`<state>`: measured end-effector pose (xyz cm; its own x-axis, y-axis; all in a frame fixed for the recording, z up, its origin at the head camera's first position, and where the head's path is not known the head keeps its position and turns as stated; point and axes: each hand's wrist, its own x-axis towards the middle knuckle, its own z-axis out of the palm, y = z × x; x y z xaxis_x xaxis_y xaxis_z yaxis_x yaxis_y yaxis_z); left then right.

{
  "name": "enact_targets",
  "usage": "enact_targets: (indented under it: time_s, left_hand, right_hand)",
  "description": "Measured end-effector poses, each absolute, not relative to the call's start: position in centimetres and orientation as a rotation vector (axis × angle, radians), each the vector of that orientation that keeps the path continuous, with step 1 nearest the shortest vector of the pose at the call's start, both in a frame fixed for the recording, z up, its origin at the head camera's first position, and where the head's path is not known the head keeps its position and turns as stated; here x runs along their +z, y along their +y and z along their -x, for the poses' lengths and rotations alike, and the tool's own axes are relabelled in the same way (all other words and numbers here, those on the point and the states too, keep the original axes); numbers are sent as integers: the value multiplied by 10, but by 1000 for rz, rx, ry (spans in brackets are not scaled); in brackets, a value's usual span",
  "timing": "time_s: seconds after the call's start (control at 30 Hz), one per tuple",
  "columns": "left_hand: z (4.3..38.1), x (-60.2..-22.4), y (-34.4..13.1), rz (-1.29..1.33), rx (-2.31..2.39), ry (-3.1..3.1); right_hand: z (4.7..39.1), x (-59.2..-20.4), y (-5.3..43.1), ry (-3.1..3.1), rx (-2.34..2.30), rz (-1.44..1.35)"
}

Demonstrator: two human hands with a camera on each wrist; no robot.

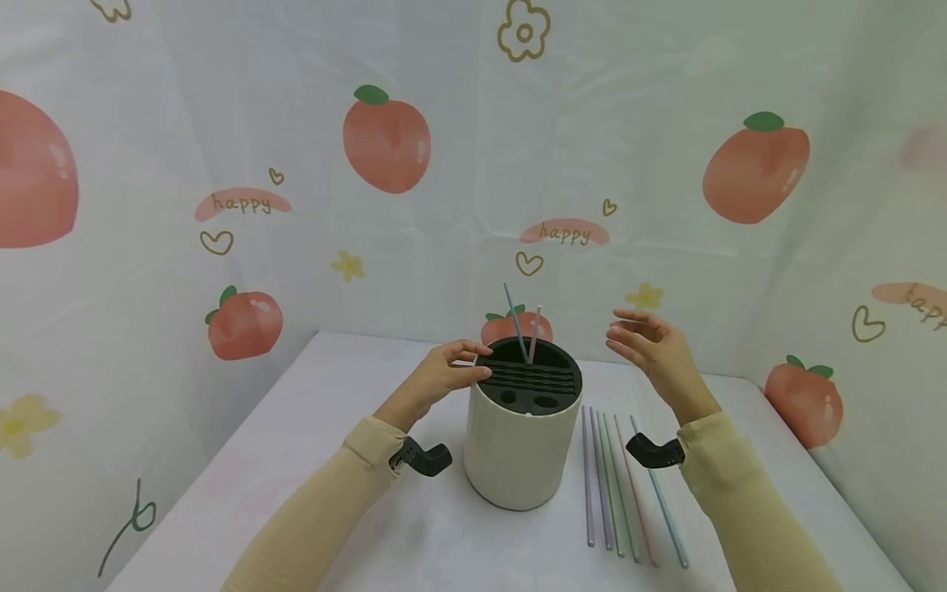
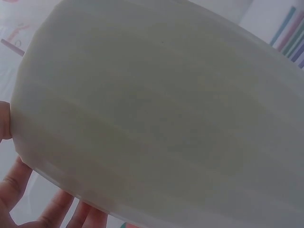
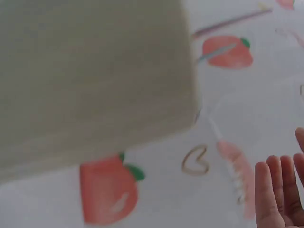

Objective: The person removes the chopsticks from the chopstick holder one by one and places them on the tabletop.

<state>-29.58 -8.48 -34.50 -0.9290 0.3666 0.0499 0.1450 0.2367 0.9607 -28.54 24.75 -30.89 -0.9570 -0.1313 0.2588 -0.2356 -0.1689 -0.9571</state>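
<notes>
A pale cylindrical desk organizer [image 1: 520, 456] with a black slotted top [image 1: 528, 378] stands on the table. One thin blue stick [image 1: 515, 321] and one pink stick [image 1: 535, 333] lean upright in its large rear compartment. My left hand [image 1: 436, 378] holds the organizer at the left side of its rim, thumb toward the front and fingers toward the back. In the left wrist view the organizer's wall [image 2: 161, 114] hides some fingertips. My right hand [image 1: 654, 353] is in the air to the organizer's right, fingers extended, holding nothing. The right wrist view shows its straight fingers [image 3: 268, 194].
Several thin pastel sticks [image 1: 617, 485] in purple, green, pink and blue lie side by side on the white table [image 1: 414, 543], right of the organizer. A white curtain [image 1: 459, 148] printed with peaches hangs behind. Each wrist wears a black camera mount [image 1: 654, 450].
</notes>
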Motion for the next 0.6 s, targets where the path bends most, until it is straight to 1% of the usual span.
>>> enact_targets:
  time_s: [0.1,0.2,0.37,0.6]
  left_hand:
    - [296,-345,-84,-491,1761,2321]
    - [296,-345,-85,-487,1768,2318]
    - [297,-346,-85,-490,1789,2300]
    - [298,-346,-84,-494,1792,2290]
  right_hand:
    - [284,-293,230,-1922,2314,-588]
    - [286,-287,211,-2012,2216,-694]
    - [288,-290,187,-2276,1966,-698]
    - [291,-300,171,-2357,1981,-666]
